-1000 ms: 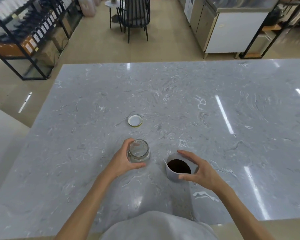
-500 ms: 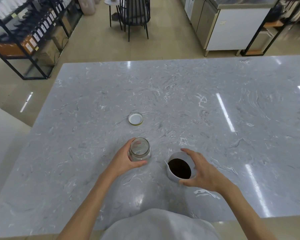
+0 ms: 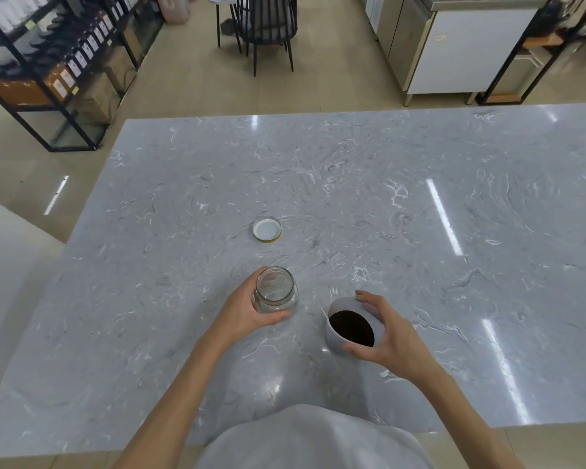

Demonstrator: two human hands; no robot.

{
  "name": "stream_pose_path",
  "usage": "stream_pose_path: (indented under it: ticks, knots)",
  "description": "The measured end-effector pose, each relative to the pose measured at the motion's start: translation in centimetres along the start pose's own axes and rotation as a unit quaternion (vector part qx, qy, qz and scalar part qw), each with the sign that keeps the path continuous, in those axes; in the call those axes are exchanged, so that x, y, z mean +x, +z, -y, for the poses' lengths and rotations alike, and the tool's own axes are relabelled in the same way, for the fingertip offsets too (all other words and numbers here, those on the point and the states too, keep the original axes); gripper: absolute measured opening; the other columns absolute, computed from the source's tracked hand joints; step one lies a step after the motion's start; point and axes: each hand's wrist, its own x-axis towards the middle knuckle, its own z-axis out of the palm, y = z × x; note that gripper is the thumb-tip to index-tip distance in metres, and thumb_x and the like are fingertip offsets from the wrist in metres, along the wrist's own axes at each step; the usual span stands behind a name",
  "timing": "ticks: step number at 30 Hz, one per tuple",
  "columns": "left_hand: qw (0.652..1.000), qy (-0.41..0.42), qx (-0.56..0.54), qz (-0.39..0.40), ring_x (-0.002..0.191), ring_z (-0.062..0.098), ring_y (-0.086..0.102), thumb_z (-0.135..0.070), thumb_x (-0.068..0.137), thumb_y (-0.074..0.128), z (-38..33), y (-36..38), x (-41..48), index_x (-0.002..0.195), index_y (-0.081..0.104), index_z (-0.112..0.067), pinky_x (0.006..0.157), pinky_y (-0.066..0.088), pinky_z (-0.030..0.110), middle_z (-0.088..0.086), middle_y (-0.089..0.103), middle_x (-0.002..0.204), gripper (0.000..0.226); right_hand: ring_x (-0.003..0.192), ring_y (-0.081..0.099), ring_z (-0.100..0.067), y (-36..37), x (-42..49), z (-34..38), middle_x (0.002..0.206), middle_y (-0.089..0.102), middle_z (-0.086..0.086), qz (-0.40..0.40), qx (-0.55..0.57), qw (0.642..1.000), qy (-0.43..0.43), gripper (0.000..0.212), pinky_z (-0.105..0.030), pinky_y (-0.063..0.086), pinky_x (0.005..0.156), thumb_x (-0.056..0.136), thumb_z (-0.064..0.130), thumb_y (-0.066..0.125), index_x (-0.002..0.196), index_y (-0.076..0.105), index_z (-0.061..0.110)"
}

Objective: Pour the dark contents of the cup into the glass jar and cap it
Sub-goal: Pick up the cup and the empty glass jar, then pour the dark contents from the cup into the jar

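Observation:
A clear glass jar [image 3: 275,292] stands upright and uncapped on the grey marble table [image 3: 403,214], empty as far as I can see. My left hand [image 3: 244,311] wraps around its left and near side. To its right a white cup [image 3: 342,336] with a small spout holds dark contents [image 3: 351,327]. My right hand [image 3: 388,336] grips that cup from the right, thumb on the near wall. The jar's lid [image 3: 267,229], white inside with a gold rim, lies upturned on the table beyond the jar.
Past the table's far edge are black shelving with bottles [image 3: 48,62] at the left, a black wire chair [image 3: 268,25] in the middle and a steel-and-white counter [image 3: 454,45] at the right. My pale shirt [image 3: 312,438] shows at the bottom.
Both hands keep their hold on jar and cup. The cup seems tipped slightly toward me and lifted a little. The view has shifted slightly; the lid has not moved.

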Motion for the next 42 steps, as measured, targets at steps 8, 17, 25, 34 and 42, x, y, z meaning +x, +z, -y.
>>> stream_pose_path:
  ticks: [8,17,25,34,42]
  knots:
    - [0.999,0.033,0.016,0.018,0.123,-0.01,0.058,-0.05,0.06,0.095,-2.6,1.5,-1.1,0.129,0.049,-0.062,0.099,0.044,0.008,-0.036,0.061,0.13,0.084,0.122,0.057,0.005,-1.6,0.5,-1.1,0.128,0.063,0.027,0.002,0.107,0.994,0.02,0.082,-0.033,0.044,0.108,0.061,0.054,0.089,0.134,0.052,0.044]
    - [0.993,0.091,0.077,-0.007,0.113,-0.008,0.061,-0.065,0.055,0.086,-10.1,0.9,-0.7,0.121,0.049,-0.064,0.094,0.05,0.019,-0.03,0.063,0.123,0.076,0.122,0.054,0.009,-10.0,2.6,4.5,0.128,0.061,0.03,0.013,-0.009,0.999,-0.046,0.076,-0.036,0.043,0.109,0.062,0.061,0.085,0.131,0.052,0.052]
    - [0.964,0.141,0.223,-0.006,0.116,-0.001,0.056,-0.073,0.063,0.077,-17.7,-0.6,-0.7,0.148,0.037,-0.047,0.089,0.043,0.019,-0.026,0.053,0.137,0.097,0.112,0.053,0.019,-18.7,4.9,13.5,0.113,0.055,0.048,0.06,-0.233,0.965,-0.109,0.084,-0.027,0.045,0.101,0.055,0.075,0.074,0.131,0.043,0.062]
    - [0.971,0.13,0.192,-0.056,0.096,0.015,0.066,-0.071,0.063,0.079,-23.5,-0.2,0.7,0.128,0.055,-0.041,0.08,0.054,0.032,-0.01,0.065,0.105,0.076,0.113,0.057,-0.001,-23.2,6.2,21.9,0.128,0.059,0.031,0.077,-0.515,0.827,-0.213,0.075,-0.024,0.037,0.073,0.066,0.074,0.072,0.134,0.044,0.058]
    - [0.966,0.126,0.21,-0.079,0.082,0.015,0.058,-0.077,0.061,0.07,-27.1,0.0,2.7,0.12,0.058,-0.034,0.067,0.041,0.031,-0.012,0.062,0.094,0.073,0.085,0.051,-0.007,-24.3,7.5,27.0,0.118,0.066,0.026,0.094,-0.628,0.739,-0.224,0.073,-0.03,0.044,0.073,0.065,0.076,0.071,0.131,0.052,0.054]
